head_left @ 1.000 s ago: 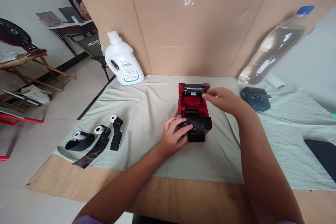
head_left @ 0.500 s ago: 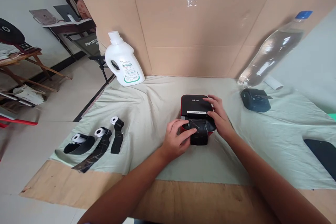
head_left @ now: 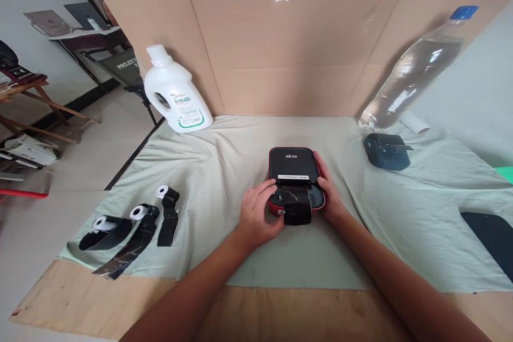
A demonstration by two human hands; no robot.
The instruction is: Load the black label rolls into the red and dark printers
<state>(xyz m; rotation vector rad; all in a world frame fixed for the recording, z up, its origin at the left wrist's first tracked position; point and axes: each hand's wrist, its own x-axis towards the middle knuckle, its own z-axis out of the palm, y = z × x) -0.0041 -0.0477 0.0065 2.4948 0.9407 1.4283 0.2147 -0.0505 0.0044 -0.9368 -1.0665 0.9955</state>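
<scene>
A small red printer with a black lid (head_left: 293,166) sits shut on the pale green cloth (head_left: 224,171). A strip of black paper (head_left: 297,206) hangs out of its front slot. My left hand (head_left: 255,214) grips the printer's left front corner, fingers curled on it. My right hand (head_left: 328,192) presses flat along its right side, fingers stretched toward the lid.
Three black paper rolls with white cores (head_left: 132,220) lie at the left. A white detergent bottle (head_left: 174,93) and a clear water bottle (head_left: 412,72) lean on the cardboard wall (head_left: 280,48). A dark blue printer (head_left: 385,150) and a black flat object (head_left: 491,240) are at the right.
The printer's lid, open a second ago with the red inside showing, has been pushed down shut by my right hand. Both hands now clasp the printer's sides.
</scene>
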